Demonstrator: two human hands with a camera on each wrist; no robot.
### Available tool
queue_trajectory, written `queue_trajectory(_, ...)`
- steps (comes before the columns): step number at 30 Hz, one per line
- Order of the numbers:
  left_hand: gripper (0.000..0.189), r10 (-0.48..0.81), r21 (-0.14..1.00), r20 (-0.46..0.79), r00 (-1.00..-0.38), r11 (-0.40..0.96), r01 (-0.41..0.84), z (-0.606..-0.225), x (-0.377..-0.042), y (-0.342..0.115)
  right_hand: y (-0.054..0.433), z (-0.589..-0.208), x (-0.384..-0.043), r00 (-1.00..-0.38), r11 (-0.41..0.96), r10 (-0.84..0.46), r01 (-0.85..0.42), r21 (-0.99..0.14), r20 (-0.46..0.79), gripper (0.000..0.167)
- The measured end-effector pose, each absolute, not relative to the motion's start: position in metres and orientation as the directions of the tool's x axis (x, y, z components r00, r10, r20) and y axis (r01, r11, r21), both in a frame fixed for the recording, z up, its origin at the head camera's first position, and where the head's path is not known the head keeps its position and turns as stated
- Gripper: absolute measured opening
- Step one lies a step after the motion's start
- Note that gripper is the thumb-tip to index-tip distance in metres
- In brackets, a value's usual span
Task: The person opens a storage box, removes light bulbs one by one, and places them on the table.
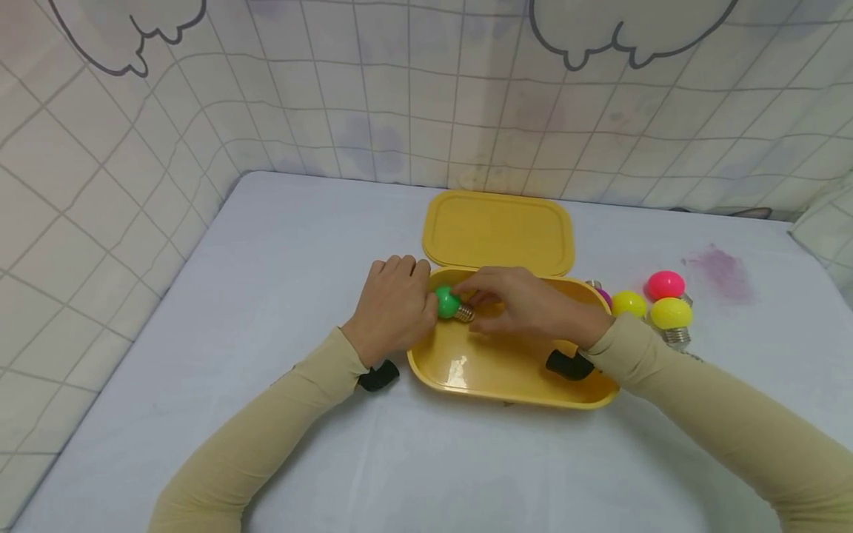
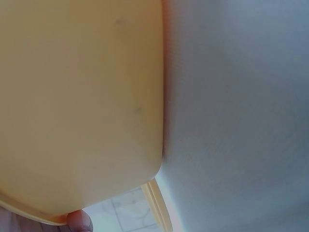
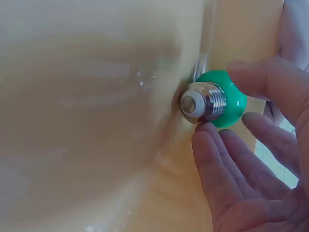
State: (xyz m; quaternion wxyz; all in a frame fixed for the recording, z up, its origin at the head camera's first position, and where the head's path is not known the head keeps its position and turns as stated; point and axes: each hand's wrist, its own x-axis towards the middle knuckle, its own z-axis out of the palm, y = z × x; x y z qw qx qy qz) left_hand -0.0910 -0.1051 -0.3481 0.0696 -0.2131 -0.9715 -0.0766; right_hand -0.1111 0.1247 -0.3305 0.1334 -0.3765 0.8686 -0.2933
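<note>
A green light bulb [image 1: 447, 302] with a silver screw base lies low in the left end of an open yellow plastic box [image 1: 466, 381]. My right hand [image 1: 520, 300] reaches into the box and pinches the bulb lightly; in the right wrist view, thumb and fingertips [image 3: 205, 137] lie on either side of it. My left hand [image 1: 395, 303] grips the left end of the box at its rim. The left wrist view shows the box's outer wall [image 2: 82, 96] and a fingertip [image 2: 79, 221] at its rim.
Behind the box lies a flat yellow lid [image 1: 498, 232]. Right of the box are a pink bulb [image 1: 666, 285], yellow bulbs [image 1: 671, 314] and a partly hidden purple bulb [image 1: 605, 297]. A white cloth covers the table [image 1: 300, 244], with a gridded curtain [image 1: 373, 96] behind.
</note>
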Motion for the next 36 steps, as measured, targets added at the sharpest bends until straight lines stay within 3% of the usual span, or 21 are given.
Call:
queue_trajectory(19,0.021,0.407,0.135,0.161,-0.899,0.893,0.428,-0.348,-0.091,-0.106,0.107,-0.334,-0.114,-0.672,0.543,-0.737,-0.526,-0.655,-0.071,0.044)
queue_trajectory(36,0.020,0.409,0.146,0.190,-0.893,0.887,0.437,-0.349,-0.092,-0.106,0.096,-0.342,-0.116,-0.661,0.553,-0.750,-0.604,-0.574,-0.026,0.043)
